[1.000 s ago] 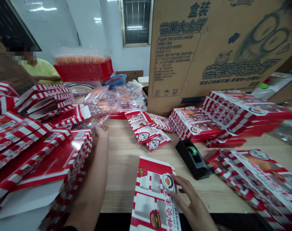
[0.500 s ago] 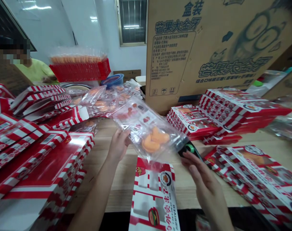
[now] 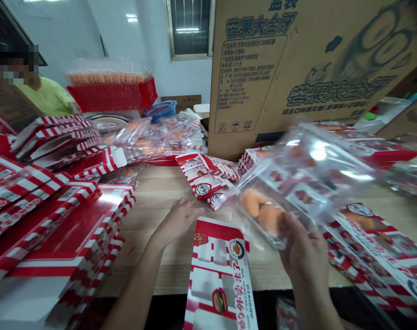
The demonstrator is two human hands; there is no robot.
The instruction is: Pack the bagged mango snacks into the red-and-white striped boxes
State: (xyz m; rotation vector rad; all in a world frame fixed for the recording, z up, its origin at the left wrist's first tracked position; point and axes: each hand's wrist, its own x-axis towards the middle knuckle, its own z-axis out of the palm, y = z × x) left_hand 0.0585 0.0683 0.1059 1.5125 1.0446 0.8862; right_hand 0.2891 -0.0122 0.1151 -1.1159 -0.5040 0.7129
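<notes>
Okay, so the clear plastic bag of orange pieces (image 3: 297, 185) has just gone from the left hand (image 3: 186, 213) to the right hand (image 3: 306, 250), which now pinches it by a lower edge, right of the red-and-white flat cardboard box with cutout windows (image 3: 222, 271). That frees the left from the bag; it's blurry beside the small red-and-white printed packets (image 3: 201, 178), can't tell how wide its fingers are. Container-wise, the red box at the back (image 3: 117, 95) shows wrapped orange pieces on top; can't make out what's inside the blue plastic basin (image 3: 162, 111).
</notes>
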